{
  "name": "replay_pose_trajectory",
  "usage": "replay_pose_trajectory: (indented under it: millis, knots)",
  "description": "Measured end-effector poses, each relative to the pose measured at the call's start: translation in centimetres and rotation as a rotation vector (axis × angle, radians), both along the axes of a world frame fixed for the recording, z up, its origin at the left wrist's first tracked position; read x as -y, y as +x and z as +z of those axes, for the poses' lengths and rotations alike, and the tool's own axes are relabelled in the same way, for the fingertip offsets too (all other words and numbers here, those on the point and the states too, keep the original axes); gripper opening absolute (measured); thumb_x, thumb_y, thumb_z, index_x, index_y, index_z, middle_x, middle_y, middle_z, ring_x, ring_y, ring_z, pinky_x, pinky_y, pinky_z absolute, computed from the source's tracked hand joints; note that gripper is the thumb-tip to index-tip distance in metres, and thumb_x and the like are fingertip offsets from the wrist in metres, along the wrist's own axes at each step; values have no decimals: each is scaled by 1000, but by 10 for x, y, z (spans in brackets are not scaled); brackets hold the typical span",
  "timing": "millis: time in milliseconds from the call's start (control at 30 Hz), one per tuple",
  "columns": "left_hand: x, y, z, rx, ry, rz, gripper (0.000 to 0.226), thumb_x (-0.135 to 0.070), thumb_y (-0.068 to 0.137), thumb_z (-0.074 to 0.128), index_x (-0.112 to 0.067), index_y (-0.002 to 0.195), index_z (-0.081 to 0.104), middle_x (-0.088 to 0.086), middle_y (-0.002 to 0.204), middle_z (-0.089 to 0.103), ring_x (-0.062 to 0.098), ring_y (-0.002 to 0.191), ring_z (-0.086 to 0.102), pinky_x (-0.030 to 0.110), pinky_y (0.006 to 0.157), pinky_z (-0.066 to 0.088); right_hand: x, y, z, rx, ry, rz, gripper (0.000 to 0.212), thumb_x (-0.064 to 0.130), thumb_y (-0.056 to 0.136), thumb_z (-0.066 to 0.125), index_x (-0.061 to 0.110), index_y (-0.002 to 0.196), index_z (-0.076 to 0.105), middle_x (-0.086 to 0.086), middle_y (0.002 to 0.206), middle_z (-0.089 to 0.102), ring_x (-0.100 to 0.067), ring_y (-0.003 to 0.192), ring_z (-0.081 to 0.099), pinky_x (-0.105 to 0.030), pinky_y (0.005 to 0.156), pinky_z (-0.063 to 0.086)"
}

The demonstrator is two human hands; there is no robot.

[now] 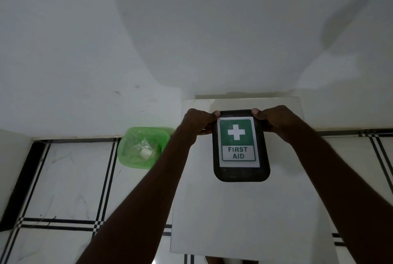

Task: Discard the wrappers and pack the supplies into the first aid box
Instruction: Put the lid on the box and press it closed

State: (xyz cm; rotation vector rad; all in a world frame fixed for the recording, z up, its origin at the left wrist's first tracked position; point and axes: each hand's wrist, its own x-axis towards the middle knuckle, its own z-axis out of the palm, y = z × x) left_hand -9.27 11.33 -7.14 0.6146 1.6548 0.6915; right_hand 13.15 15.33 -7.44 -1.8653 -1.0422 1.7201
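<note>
Now both hands, left hand (196, 123) and right hand (274, 120), have fingers clamped on the closed first aid box's (240, 147) far corners on the white table (212, 210), seemingly seating its lid, wrappers (145, 151) already binned left.

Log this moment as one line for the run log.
left hand: grips first aid box far-left corner | right hand: grips far-right corner | lid: closed | green bin: wrappers inside

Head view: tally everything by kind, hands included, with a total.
Hands: 2, left hand and right hand, both gripping the box's far end
First aid box: 1, lid shut
Green-lined bin: 1
White table: 1
Total: 5
</note>
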Motion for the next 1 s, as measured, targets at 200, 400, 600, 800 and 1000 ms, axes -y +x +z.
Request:
replay_pose_trajectory:
  millis: [200, 400, 600, 800, 1000]
  knots:
    - [0, 6, -2, -19, 1, 65, 43, -24, 82, 78, 10, 107, 67, 17, 94, 72, 25, 85, 70, 35, 80, 61, 7, -5, -4, 3, 45, -61, 27, 24, 86, 69, -1, 90, 61, -19, 99, 69, -23, 78, 66, -26, 64, 52]
    - [53, 6, -4, 56, 18, 47, 47, -42, 88, 69, -8, 120, 64, 11, 113, 73, 26, 103, 71, 37, 87, 60, 60, 8, 7, 59, 99, -9, 33, 40, 90, 62, 9, 101, 61, -7, 94, 68, -20, 83, 67, -29, 65, 53]
    - [138, 19, -9, 212, -110, 58, 51, -37, 76, 82, -9, 116, 66, 16, 106, 75, 24, 93, 74, 42, 85, 62, 145, 32, -1, -131, -185, -48, 42, 30, 82, 72, -1, 110, 63, -20, 103, 71, -34, 95, 70, -37, 79, 61]
    - [146, 26, -10, 202, -24, 181, 37, -19, 80, 80, 8, 103, 71, 28, 103, 73, 27, 85, 74, 37, 79, 62, 151, 27, 1, -147, -97, -187, 24, 18, 81, 74, -2, 93, 68, -27, 97, 71, -35, 88, 71, -30, 68, 62]
    - [148, 31, -14, 193, -7, 229, 41, -12, 79, 81, 10, 109, 64, 24, 94, 72, 26, 79, 73, 38, 78, 62, 157, 21, -4, -159, -92, -269, 15, 14, 83, 72, 1, 89, 66, -28, 100, 69, -35, 86, 67, -36, 74, 59]
